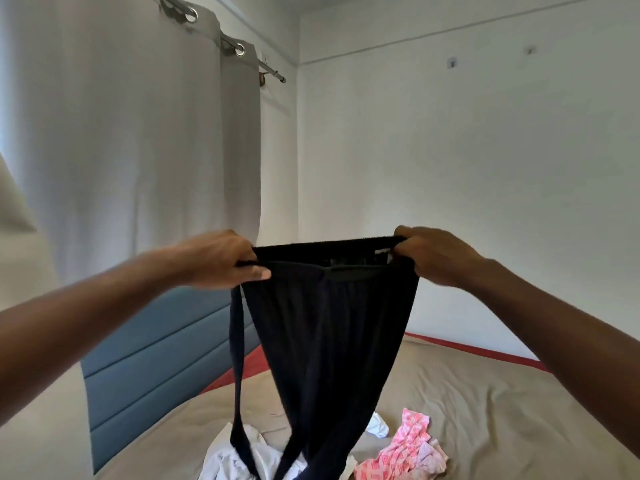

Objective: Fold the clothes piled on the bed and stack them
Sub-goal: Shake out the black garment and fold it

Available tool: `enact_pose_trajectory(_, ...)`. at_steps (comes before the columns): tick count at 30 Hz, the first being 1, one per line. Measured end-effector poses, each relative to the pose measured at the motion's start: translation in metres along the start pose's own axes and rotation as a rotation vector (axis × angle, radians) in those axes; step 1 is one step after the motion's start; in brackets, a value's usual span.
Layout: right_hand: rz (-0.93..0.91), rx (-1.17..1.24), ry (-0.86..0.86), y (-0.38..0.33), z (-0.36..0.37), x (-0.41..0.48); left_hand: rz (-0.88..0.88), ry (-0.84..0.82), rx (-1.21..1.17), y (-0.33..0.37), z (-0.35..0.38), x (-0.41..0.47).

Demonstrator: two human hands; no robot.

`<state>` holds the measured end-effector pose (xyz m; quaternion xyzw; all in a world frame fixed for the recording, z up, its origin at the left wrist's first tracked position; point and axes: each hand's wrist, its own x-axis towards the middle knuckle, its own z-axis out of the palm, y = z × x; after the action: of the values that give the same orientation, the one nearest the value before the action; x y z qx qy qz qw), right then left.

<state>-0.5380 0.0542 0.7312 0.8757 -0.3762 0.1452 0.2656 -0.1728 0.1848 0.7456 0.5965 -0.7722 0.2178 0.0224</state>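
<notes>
Both hands are up. The left hand [221, 258] curls its fingers round one end of the waistband of a black garment [329, 327], and the right hand [437, 255] grips the other end, with the band stretched open between them. Just inside the band, beside the right hand, sits a small pale tag [382, 251], and no writing on it can be read. The cloth is plain, dark and soft, and it narrows as it hangs below the hands. A long black strap [238, 358] loops down beneath the left hand.

Well below both hands on the bed [502, 403] lie a crumpled white garment [225, 457] under the left hand and a pink patterned garment [405, 450] under the right. A blue headboard [145, 368] stands below the left forearm, and a pale curtain [121, 116] hangs above it.
</notes>
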Motion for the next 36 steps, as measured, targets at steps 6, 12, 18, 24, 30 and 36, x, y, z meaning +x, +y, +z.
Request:
enact_pose_trajectory(6, -0.135, 0.153, 0.096, -0.014, 0.016, -0.009, -0.136, 0.113, -0.333, -0.024, -0.013, -0.006)
enact_pose_trajectory(12, -0.178, -0.066, 0.166, -0.005, 0.026, -0.009, -0.082, -0.167, -0.618, -0.012, -0.031, -0.006)
enact_pose_trajectory(18, -0.098, -0.156, 0.187, -0.007, 0.057, -0.006, 0.028, -0.183, 0.029, 0.0, -0.032, 0.006)
enact_pose_trajectory(24, 0.062, -0.317, -0.063, -0.038, 0.081, -0.013, 0.367, -0.118, 0.508, 0.007, -0.01, 0.01)
enact_pose_trajectory(30, 0.297, 0.149, -0.101, -0.036, 0.111, -0.008, 0.576, 0.058, 0.123, 0.052, 0.024, -0.017)
enact_pose_trajectory(36, 0.178, 0.173, -0.26, -0.057, 0.128, -0.019, 0.587, 0.106, -0.115, 0.099, 0.051, -0.043)
